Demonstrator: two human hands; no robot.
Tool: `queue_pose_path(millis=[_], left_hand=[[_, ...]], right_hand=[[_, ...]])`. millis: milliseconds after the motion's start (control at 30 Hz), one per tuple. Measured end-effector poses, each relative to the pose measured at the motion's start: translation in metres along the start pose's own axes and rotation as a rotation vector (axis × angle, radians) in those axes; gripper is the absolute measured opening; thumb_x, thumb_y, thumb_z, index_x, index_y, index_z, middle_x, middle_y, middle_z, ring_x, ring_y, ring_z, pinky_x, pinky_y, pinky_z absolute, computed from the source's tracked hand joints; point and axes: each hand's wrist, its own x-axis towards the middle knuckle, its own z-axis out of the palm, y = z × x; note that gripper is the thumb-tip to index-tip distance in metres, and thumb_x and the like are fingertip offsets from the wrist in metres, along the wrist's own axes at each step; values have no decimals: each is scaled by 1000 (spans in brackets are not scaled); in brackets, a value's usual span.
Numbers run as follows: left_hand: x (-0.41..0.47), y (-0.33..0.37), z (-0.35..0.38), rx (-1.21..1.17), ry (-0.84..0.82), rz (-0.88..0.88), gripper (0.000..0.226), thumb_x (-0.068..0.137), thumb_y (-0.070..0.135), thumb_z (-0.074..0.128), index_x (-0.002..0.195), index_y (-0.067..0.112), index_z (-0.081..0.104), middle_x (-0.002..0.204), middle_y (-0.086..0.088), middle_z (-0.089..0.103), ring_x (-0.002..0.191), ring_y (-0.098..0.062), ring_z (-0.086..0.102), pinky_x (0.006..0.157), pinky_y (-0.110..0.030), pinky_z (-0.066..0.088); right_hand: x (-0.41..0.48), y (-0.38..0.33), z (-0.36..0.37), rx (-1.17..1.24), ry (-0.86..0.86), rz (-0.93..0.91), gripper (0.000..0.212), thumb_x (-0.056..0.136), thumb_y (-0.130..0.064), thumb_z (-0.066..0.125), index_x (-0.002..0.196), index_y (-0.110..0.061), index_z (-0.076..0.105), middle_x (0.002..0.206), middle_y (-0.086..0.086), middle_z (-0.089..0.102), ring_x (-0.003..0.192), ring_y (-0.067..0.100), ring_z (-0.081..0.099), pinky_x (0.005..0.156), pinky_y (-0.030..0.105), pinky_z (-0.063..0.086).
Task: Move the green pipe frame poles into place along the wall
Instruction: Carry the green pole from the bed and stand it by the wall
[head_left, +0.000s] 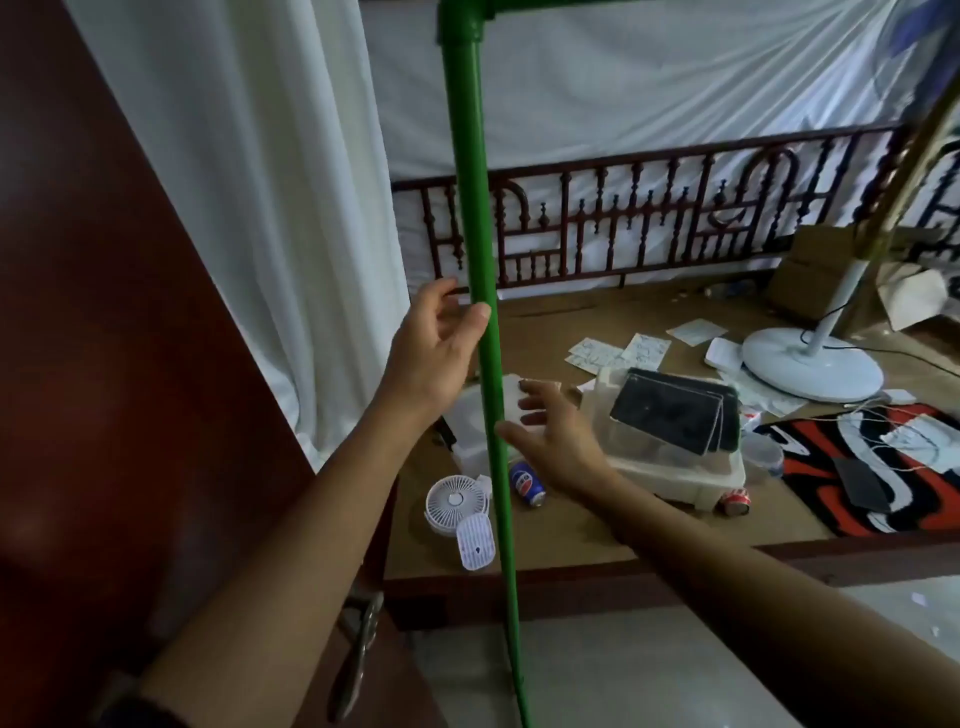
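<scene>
Green pole (475, 218) between open hands (434, 343)

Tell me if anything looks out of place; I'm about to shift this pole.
Two drink cans lie tipped on the platform: a blue can beside the green pole, a red can under the plastic box. Papers lie scattered.

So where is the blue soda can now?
The blue soda can lies on the wooden platform, just right of the green pole, below the right hand.

A lived-in home bedroom — carved wooden bed rail (649, 218), white drapes (249, 156), floor fan (810, 358), patterned rug (883, 467).
</scene>
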Motion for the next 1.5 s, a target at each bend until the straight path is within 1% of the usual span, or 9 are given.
queue_pose_path(millis=[100,267,467,767,900,1000,1200,1400,1500], left_hand=[[54,30,-10,-55,-214,103,34,95,37,43,123,17,49,100,-2,58,91,-10,58,76,-19,44],[55,21,-1,-23,-269,65,27,97,36,38,115,17,45,105,-13,59,103,-25,60,91,-41,50],[55,16,3,-77,-331,123,11,97,29,41,101,22,48,89,0,59,100,-28,65,90,-51,54],[42,56,60,-264,-500,203,11,94,30,46,98,20,50,95,-26,62,93,-38,65,86,-53,55],[33,79,104,-365,-585,244,18,94,33,46,96,16,49,84,-21,63,84,-35,67,81,-42,57],[26,97,140,-444,-682,226,38,84,53,49,86,15,50,71,-14,60,67,-32,62,73,-43,55],[9,123,213,-605,-834,176,50,66,65,60,60,16,51,48,-5,45,41,-22,43,47,-30,45],[-4,152,281,-630,-958,199,45,75,54,57,53,16,47,40,-1,44,37,-22,41,45,-28,43],[-8,161,314,-644,-1067,203,46,84,45,59,53,14,45,39,0,43,36,-21,40,46,-29,42]], right_hand=[[44,-30,13,85,80,67,56,85,-32,69,133,-18,44,124,4,60,111,20,60,92,46,56],[54,-9,43,58,47,168,28,91,-37,60,111,-17,57,96,2,69,84,14,67,82,40,60],[35,2,34,106,71,101,12,95,-35,56,92,-24,52,66,-9,55,54,-1,53,48,10,40],[2,23,-10,493,320,117,22,91,-29,63,75,-15,56,63,6,56,53,18,55,54,33,50],[-18,37,-51,537,435,135,25,91,-20,64,69,-12,54,50,-2,55,48,10,54,49,20,48],[-37,52,-81,543,447,133,28,93,-11,60,66,-14,52,43,-5,54,41,0,52,43,11,44],[-64,94,-128,494,485,212,27,92,-21,62,68,-24,53,47,-14,59,46,-1,54,50,14,46],[-85,127,-180,391,653,295,30,86,-26,66,62,-11,56,57,2,52,53,16,51,53,32,47],[-90,147,-200,390,759,386,24,83,-19,70,64,-8,62,57,0,55,50,12,52,53,30,49]])
